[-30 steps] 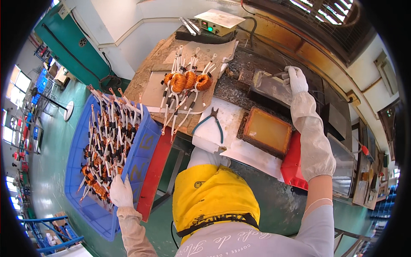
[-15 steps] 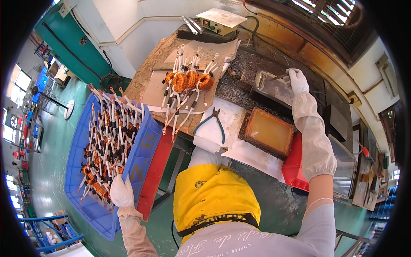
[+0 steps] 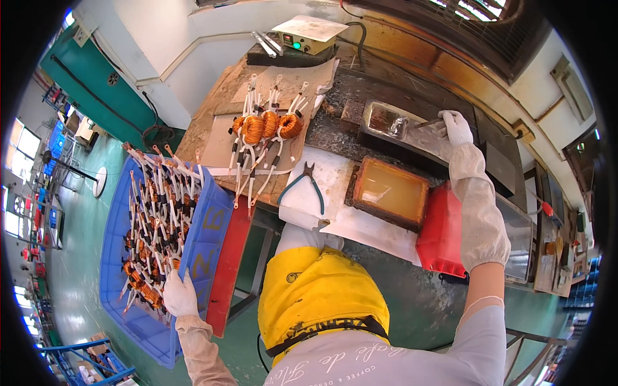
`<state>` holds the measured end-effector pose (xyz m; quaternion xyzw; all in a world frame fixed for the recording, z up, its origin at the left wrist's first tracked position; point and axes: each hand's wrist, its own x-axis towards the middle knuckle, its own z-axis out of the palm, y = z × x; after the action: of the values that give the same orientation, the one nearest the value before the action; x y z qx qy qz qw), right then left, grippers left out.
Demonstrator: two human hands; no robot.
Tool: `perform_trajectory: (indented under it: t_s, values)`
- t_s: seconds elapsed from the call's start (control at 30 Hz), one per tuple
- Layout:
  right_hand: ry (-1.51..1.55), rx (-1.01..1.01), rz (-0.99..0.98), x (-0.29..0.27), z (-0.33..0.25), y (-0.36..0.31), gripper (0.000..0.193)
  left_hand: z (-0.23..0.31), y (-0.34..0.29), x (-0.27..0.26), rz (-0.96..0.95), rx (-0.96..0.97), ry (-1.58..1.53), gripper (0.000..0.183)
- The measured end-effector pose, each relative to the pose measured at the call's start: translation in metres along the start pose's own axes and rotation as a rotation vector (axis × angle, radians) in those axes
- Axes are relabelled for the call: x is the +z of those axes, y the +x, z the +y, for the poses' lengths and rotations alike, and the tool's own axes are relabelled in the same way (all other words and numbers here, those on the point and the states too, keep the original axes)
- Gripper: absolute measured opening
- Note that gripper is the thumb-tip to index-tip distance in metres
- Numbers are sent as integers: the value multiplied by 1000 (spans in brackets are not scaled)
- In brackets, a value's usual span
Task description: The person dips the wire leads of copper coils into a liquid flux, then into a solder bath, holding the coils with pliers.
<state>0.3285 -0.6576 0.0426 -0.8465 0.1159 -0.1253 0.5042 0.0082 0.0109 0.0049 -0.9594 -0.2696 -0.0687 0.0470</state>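
My gloved left hand (image 3: 179,294) is closed on the near right rim of a blue plastic crate (image 3: 215,222). Inside it lie many copper-wound toroid coils (image 3: 147,291) with white-sleeved leads. My gloved right hand (image 3: 458,127) pinches a thin, flat, dark strip (image 3: 430,123), partly hidden by the fingers, over a long metal pot (image 3: 371,120). Shiny molten-looking metal (image 3: 388,121) shows at the pot's left end, while a dull grey film lies near the strip. Closer to me stands a square pan of amber liquid (image 3: 390,191).
Several copper coils (image 3: 253,128) lie on cardboard on the bench. Pliers with dark teal handles (image 3: 304,183) rest on white paper. A red bin (image 3: 441,233) hangs by the bench's front edge. At the back sits a control box (image 3: 308,42) with a green light.
My right hand has drawn the strip rightward along the pot, and shiny metal now shows at the left end. The whole view has shifted slightly. My left hand stays at the crate.
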Motion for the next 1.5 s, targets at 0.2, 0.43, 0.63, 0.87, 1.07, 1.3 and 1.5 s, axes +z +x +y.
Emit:
perform_trajectory:
  t_s: [0.2,0.43,0.63,0.87,1.07,1.3,1.5]
  values:
    - [17,42,49,-29,20,-8,30,2,-2,-3,31,3,-39,30]
    - [61,182,94,-64,27,-20,27,4,-2,-6,1,-13,-35,30]
    - [91,202,141,-89,38,-27,28,1,-2,-1,23,-11,-33,30]
    - [35,235,164,-113,36,-32,29,-1,-2,1,26,-7,-41,32]
    - [258,122,161,-89,5,-26,30,6,-1,-7,-2,-46,-29,32]
    - [371,92,3,1,-22,-1,28,8,0,-6,-5,-38,-1,32]
    - [369,133,-77,63,-46,5,26,0,-1,0,11,-6,-6,30]
